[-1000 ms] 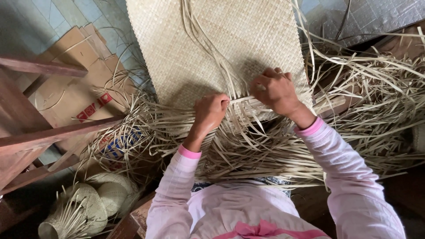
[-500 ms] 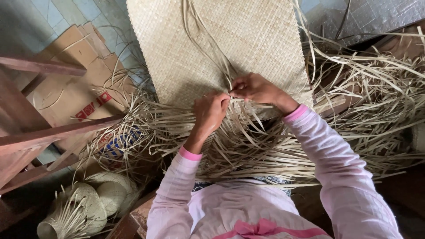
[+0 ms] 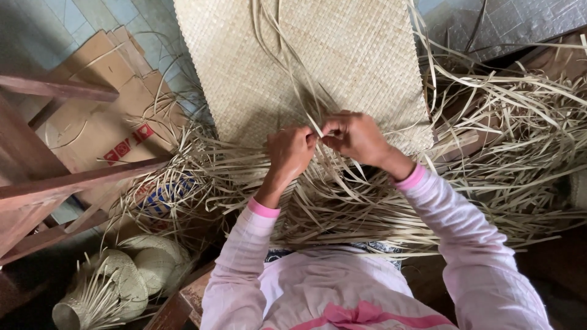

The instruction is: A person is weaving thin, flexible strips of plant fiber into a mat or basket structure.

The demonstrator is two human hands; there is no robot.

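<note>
- The pale flat woven straw mat [image 3: 293,55] lies spread over the floor, running away from the person, its near edge unfinished and fraying into loose strips.
- The left hand [image 3: 290,150] and right hand [image 3: 358,135] meet at that near edge, fingers pinched on thin straw strips [image 3: 318,116] rising from the weave.
- Heaps of loose pale straw strands [image 3: 507,146] spread right and beneath the arms.
- Pale blue-grey floor tiles [image 3: 67,18] show at upper left, under a flattened brown cardboard box [image 3: 104,116].
- A reddish-brown wooden frame [image 3: 43,183] stands left.
- Half-woven straw hats [image 3: 122,281] lie at lower left.
</note>
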